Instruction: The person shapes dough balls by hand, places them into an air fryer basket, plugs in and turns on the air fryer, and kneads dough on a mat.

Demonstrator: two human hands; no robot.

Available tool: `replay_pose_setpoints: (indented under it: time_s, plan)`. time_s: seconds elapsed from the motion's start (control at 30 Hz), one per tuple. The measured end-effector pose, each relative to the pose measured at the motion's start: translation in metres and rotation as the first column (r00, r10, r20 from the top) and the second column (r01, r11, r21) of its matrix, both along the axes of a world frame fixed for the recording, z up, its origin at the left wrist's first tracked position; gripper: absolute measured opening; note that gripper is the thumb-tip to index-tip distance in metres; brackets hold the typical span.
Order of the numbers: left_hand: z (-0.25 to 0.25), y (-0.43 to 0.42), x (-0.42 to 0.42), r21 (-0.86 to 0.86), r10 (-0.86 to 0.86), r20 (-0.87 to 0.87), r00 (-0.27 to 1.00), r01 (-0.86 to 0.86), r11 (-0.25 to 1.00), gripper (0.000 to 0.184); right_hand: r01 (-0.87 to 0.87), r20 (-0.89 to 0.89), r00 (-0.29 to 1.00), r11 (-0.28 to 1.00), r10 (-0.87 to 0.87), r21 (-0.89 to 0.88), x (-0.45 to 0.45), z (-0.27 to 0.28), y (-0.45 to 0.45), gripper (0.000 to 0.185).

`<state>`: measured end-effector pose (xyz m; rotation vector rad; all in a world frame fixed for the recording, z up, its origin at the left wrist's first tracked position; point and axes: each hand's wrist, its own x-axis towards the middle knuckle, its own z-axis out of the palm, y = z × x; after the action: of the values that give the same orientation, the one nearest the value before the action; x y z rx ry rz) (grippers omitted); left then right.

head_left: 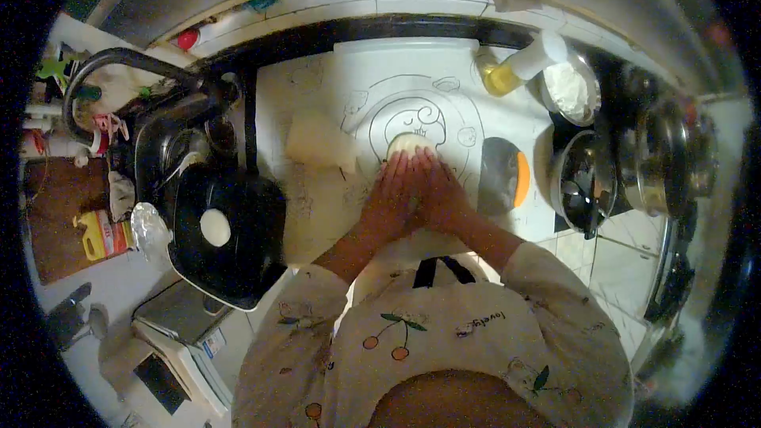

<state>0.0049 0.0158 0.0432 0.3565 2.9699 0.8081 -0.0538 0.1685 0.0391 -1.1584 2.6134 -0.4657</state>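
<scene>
Both of my hands lie flat, side by side, over a pale round piece of dough (408, 141) on the white printed mat (380, 67). My left hand (396, 189) has its fingers stretched forward, the tips at the dough's near side. My right hand (436, 189) presses alongside it, also with fingers straight. Only the dough's far edge shows; the rest is hidden under the hands. A scraper (499, 178) with an orange handle lies on the mat to the right. In a black pan (246, 261) on the left sits another white round of dough (216, 227).
A bottle of yellow oil (503, 78) and a metal bowl of white flour (569, 93) stand at the back right. Another bowl (587, 182) with a dark utensil is at the right. A black faucet (103, 71) arches over the sink at the left, near a yellow jug (101, 236).
</scene>
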Motion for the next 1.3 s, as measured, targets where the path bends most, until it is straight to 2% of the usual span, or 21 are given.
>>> replay_pose_setpoints:
  time_s: [0.07,0.1,0.2,0.23,0.33,0.43,0.5,0.53,0.57,0.6,0.67,0.77,0.87,0.9,0.93,0.97,1.0,1.03,1.1,1.2,1.3]
  plan:
    - [-0.001,-0.004,-0.007,0.024,0.031,-0.017,0.999,-0.031,0.999,0.094,-0.011,-0.117,0.993,0.999,0.005,-0.053,-0.015,-0.003,0.0,0.083]
    - [-0.002,-0.006,-0.004,0.04,0.095,-0.035,0.995,-0.093,0.995,0.09,0.12,-0.155,0.98,0.992,-0.126,-0.049,-0.026,0.007,-0.008,0.074]
    - [0.014,-0.017,0.01,0.05,0.218,-0.053,0.974,-0.216,0.975,0.082,0.109,-0.12,0.979,0.922,-0.164,-0.371,-0.059,0.001,-0.003,0.06]
    - [0.011,-0.018,0.014,0.085,0.247,-0.081,0.966,-0.24,0.967,0.079,0.092,-0.186,0.969,0.933,-0.164,-0.347,-0.063,-0.002,-0.01,0.054]
    - [0.007,-0.02,0.024,0.179,0.33,-0.082,0.94,-0.312,0.933,0.071,0.267,0.062,0.964,0.913,-0.26,-0.308,-0.069,0.003,-0.023,0.056]
    - [0.008,-0.016,0.032,0.309,0.362,0.076,0.929,-0.368,0.877,0.063,0.347,0.443,0.829,0.935,-0.342,0.072,-0.075,0.024,-0.031,0.051]
    - [-0.006,-0.011,0.039,0.472,0.388,0.157,0.908,-0.414,0.778,0.056,0.331,0.396,0.883,0.933,-0.253,-0.144,-0.068,0.006,-0.021,0.044]
    - [-0.013,-0.011,0.038,0.74,0.291,0.48,0.827,-0.561,0.372,0.052,0.31,0.365,0.908,0.917,-0.208,-0.251,-0.061,0.004,-0.019,0.041]
    - [-0.019,-0.012,0.035,0.728,0.031,0.682,0.731,-0.674,-0.124,0.047,0.215,0.275,0.953,0.925,-0.128,-0.313,-0.052,0.004,-0.016,0.039]
    - [-0.022,-0.013,0.031,0.442,-0.302,0.692,0.656,-0.715,-0.541,0.043,0.113,0.18,0.982,0.924,-0.049,-0.366,-0.04,0.011,-0.014,0.038]
    - [-0.007,-0.018,0.018,0.444,-0.382,0.559,0.736,-0.655,-0.611,0.038,-0.098,-0.004,0.994,0.908,0.105,-0.408,-0.019,0.03,-0.014,0.038]
    - [0.009,-0.023,0.018,0.59,-0.288,0.551,0.784,-0.609,-0.53,0.035,-0.301,-0.166,0.952,0.883,0.256,-0.361,0.002,0.067,-0.017,0.048]
    - [0.038,-0.03,0.022,0.695,-0.079,0.644,0.761,-0.625,-0.357,0.035,0.062,0.089,0.996,0.796,-0.01,-0.603,0.008,0.08,-0.006,0.051]
    - [0.048,-0.032,0.023,0.706,-0.01,0.671,0.742,-0.642,-0.301,0.035,0.146,0.096,0.989,0.813,-0.111,-0.564,0.004,0.087,-0.008,0.048]
    - [0.054,-0.035,0.025,0.751,0.02,0.637,0.771,-0.614,-0.242,0.035,0.379,0.436,0.891,0.731,-0.124,-0.568,0.006,0.088,-0.011,0.046]
    - [0.06,-0.038,0.026,0.791,0.047,0.6,0.799,-0.584,-0.181,0.035,0.594,0.722,0.686,0.643,-0.091,-0.483,0.009,0.086,-0.013,0.044]
    - [0.064,-0.042,0.027,0.827,0.073,0.559,0.826,-0.549,-0.118,0.035,0.76,0.916,0.402,0.564,-0.016,-0.323,0.01,0.087,-0.019,0.043]
    - [0.064,-0.043,0.03,0.854,0.142,0.519,0.843,-0.519,-0.037,0.036,0.75,0.932,0.361,0.597,-0.006,-0.287,0.011,0.089,-0.031,0.035]
    - [0.069,-0.05,0.037,0.875,0.287,0.418,0.862,-0.467,0.129,0.036,0.689,0.9,0.434,0.63,0.036,-0.357,0.017,0.095,-0.049,0.025]
    - [0.099,-0.076,0.062,0.69,0.49,0.257,0.833,-0.513,0.511,0.038,0.642,0.864,0.499,0.64,0.07,-0.422,0.025,0.1,-0.077,0.02]
    - [0.108,-0.106,0.095,0.711,0.559,0.334,0.759,-0.592,0.379,0.039,0.547,0.818,0.563,0.688,0.12,-0.477,0.032,0.114,-0.108,0.019]
